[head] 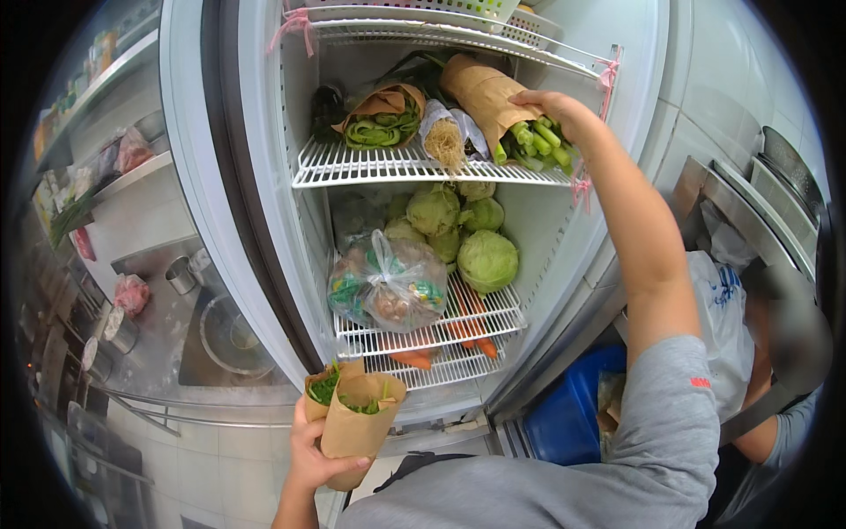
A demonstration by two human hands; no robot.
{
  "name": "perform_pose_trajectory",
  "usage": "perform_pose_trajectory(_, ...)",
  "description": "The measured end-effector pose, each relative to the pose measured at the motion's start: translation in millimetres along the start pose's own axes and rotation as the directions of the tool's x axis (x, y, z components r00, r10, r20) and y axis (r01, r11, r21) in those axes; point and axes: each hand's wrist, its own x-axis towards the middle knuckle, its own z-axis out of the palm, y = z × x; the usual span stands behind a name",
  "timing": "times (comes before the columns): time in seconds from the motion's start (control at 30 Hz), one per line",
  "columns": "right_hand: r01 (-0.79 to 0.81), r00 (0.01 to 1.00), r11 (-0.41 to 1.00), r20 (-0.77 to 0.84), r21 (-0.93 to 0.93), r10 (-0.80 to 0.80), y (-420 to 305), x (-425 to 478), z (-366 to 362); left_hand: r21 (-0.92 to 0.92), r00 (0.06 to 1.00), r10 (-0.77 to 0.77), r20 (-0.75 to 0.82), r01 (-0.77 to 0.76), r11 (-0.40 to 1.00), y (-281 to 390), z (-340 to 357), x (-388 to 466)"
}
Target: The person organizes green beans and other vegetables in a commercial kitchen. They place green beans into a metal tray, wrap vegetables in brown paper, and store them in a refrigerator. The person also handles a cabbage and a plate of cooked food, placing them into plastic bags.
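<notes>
My left hand [324, 449] holds two brown paper wraps of leafy greens [362, 423] upright, low in front of the fridge. My right hand [555, 112] rests on a large brown paper wrap [486, 92] with thick green stalks [538, 142] at its open end, on the upper wire shelf [396, 173]; whether its fingers grip the paper is unclear. Beside that wrap lie a paper-wrapped bundle with pale roots [444, 142] and another brown wrap of green vegetables [380, 125]. Below sit green cabbages [488, 260], a knotted clear plastic bag [390, 284] and carrots [488, 347].
White wire shelves with pink ties span the open fridge, with perforated baskets [529, 28] at the top. A steel counter [152, 330] stands left. A blue bin [574, 410], a white plastic bag [714, 330] and another person's arm [760, 440] are at right.
</notes>
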Motion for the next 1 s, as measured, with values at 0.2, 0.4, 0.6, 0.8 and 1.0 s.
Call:
perform_pose_trajectory(0.2, -0.160, 0.986, 0.983, 0.031, -0.089, 0.163, -20.5, -66.0, 13.5, -0.013, 1.000, -0.009, 0.024, 0.009, 1.000, -5.5, -10.1, -1.7)
perform_pose_trajectory(0.4, -0.082, 0.997, 0.995, -0.004, -0.055, 0.081, 0.3, -72.6, 14.8, -0.062, 0.999, -0.026, 0.033, 0.028, 0.998, -9.4, -16.0, -2.5)
perform_pose_trajectory(0.6, 0.074, 0.994, 0.982, -0.090, 0.174, -0.059, 40.2, -159.1, 5.0, -0.077, 0.995, 0.002, 0.099, 0.005, 0.997, -16.7, -24.4, -1.6)
perform_pose_trajectory(0.8, 0.254, 0.966, 0.820, -0.094, 0.514, -0.240, 147.1, -216.0, 71.8, -0.049, 0.994, 0.001, 0.110, 0.004, 0.999, -22.9, -32.4, 0.3)
perform_pose_trajectory(1.0, 0.197, 0.961, 0.517, -0.061, 0.833, -0.269, 255.9, -275.8, 103.3, -0.152, 0.992, -0.042, 0.115, 0.059, 0.987, -21.2, -33.2, 5.5)
